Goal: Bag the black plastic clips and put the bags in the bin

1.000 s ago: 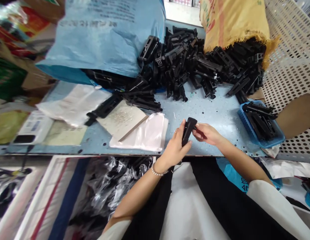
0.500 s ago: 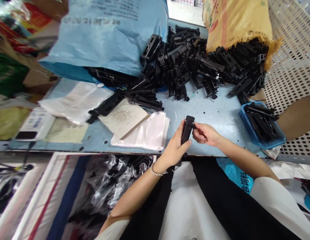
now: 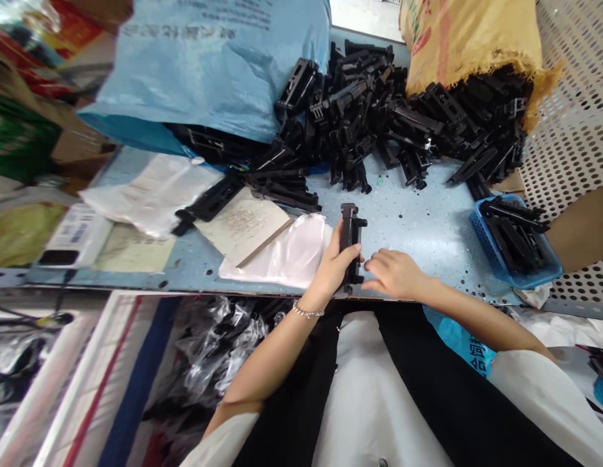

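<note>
My left hand [image 3: 336,263] is closed around a long black plastic part [image 3: 348,237], which stands nearly upright in the view near the table's front edge. Small stubs stick out from the part's right side. Just right of it is my right hand [image 3: 391,274], apart from the part, with its fingers partly curled and the thumb separate; nothing shows in it. A large heap of similar black parts [image 3: 350,123] lies further back on the blue table [image 3: 428,227]. A blue plastic basket [image 3: 518,282] at the right holds several more.
A blue sack [image 3: 208,71] and a yellow sack [image 3: 471,39] stand at the back, black parts at their mouths. Left of my hands lie clear plastic bags [image 3: 276,259] and a square board [image 3: 243,227]. A white perforated crate [image 3: 574,143] borders the right side.
My left hand has turned the black part, so its stubbed side now shows instead of its smooth face. My right hand has come off the part and moved slightly down.
</note>
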`<state>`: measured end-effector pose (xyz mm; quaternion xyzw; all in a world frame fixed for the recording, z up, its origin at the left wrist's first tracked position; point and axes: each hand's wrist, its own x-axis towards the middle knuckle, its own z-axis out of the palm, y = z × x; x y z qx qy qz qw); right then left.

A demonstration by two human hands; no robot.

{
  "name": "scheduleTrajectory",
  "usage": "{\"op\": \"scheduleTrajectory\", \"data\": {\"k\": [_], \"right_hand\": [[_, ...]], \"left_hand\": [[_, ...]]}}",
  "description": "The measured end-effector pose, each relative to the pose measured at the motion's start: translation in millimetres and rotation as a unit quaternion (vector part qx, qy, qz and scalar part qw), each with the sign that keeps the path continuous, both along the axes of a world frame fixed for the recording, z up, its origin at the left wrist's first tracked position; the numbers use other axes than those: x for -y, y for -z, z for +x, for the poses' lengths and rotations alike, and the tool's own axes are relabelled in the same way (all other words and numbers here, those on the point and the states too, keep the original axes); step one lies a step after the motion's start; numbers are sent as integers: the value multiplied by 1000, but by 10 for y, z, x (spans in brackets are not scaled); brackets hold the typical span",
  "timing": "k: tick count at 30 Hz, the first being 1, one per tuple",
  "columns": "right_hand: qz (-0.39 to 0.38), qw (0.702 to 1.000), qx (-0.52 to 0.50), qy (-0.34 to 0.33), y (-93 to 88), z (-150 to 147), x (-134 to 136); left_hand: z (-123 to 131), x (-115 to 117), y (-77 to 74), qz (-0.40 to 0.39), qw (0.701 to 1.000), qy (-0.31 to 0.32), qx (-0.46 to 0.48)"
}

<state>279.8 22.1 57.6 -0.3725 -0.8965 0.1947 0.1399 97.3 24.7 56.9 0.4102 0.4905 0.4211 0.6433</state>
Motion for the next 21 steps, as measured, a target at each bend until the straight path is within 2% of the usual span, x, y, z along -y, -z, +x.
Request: {"op": "scheduleTrajectory", "data": {"k": [2, 5, 8, 10, 12, 13, 15, 16, 18, 21], "right_hand": [[63, 997, 33, -42, 95, -61, 175], [39, 998, 44, -25, 216, -78, 212], [-35, 999, 23, 34, 274, 59, -198], [-12, 989, 4, 149, 276, 230, -689], [76, 943, 10, 325, 267, 424, -1227], [91, 917, 27, 387, 264, 517, -1467], [70, 885, 50, 457, 265, 677, -1820], [47, 879, 39, 473, 269, 741, -1916], [-27, 866, -61, 496, 280, 836, -1941], [-149, 815, -237, 508, 320, 868, -1623]], "left_hand": [[-6, -30, 26, -12, 1000, -11, 15], [15, -83, 196, -37, 999, -31, 26], [141, -135, 493, -37, 998, -51, -20], [313, -128, 690, 8, 996, -41, -75], [516, -81, 847, 73, 989, -26, -127], [604, -53, 905, 101, 984, -22, -147], [708, -13, 983, 138, 974, -20, -181], [714, -12, 1004, 146, 970, -16, -193], [649, -53, 1010, 149, 968, -11, -201], [510, -204, 927, 147, 976, -32, -158]]}}
